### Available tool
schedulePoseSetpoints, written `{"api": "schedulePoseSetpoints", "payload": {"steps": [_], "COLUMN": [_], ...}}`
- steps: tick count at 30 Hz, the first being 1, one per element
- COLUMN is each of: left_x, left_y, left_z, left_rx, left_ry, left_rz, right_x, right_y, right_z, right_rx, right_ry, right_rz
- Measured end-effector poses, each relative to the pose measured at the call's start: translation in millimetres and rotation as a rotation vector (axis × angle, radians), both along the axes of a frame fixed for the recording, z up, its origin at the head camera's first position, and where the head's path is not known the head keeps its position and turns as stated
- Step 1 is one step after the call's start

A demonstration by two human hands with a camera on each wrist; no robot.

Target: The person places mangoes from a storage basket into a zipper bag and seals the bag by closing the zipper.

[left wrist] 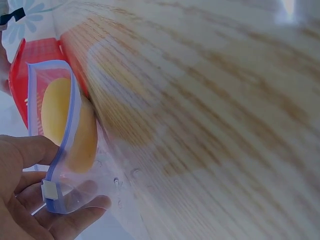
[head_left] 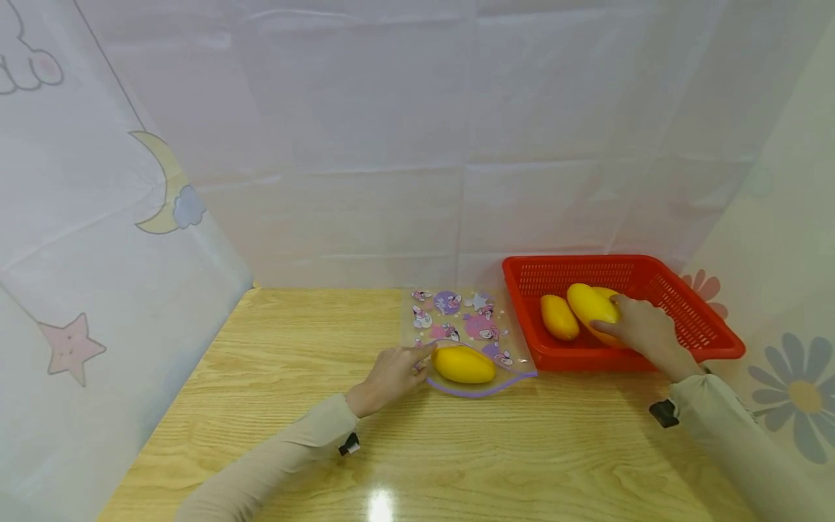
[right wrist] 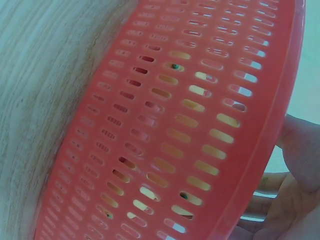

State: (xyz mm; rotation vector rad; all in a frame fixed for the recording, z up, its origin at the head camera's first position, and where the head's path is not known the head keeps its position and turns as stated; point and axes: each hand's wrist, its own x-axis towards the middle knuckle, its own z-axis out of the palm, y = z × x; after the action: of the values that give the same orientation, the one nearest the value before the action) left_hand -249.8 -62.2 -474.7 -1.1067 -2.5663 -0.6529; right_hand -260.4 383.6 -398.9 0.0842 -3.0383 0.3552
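Note:
A clear slider zip bag [head_left: 472, 319] with cartoon prints and a purple-edged mouth lies on the table, its mouth spread toward me. Inside it, near the mouth, is a yellow mango [head_left: 464, 365], also visible through the plastic in the left wrist view. My left hand [head_left: 394, 377] pinches the bag's rim at its left corner, thumb and fingers either side, beside the white slider [left wrist: 49, 190]. Over the red basket, my right hand [head_left: 646, 333] grips a large yellow mango [head_left: 590, 308] by its right side. The basket wall hides most of the right fingers in the right wrist view.
The red perforated basket [head_left: 724, 348] stands to the right of the bag, near the back wall. A smaller mango [head_left: 559, 317] lies in its left part, and another mango [head_left: 607, 292] shows behind the gripped one. Printed sheets [head_left: 365, 145] surround the wooden table [head_left: 293, 348].

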Motion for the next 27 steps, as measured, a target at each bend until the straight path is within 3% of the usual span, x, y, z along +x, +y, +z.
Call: {"api": "schedulePoseSetpoints", "payload": {"steps": [27], "left_x": [1.1], "left_y": [0.0], "left_z": [1.8], "left_rx": [-0.021], "left_ry": [0.001], "left_rz": [0.006], "right_x": [5.0], "right_y": [-8.6], "right_z": [8.6], "right_rx": [-0.004], "right_ry": [0.048], "right_rz": [0.034]}}
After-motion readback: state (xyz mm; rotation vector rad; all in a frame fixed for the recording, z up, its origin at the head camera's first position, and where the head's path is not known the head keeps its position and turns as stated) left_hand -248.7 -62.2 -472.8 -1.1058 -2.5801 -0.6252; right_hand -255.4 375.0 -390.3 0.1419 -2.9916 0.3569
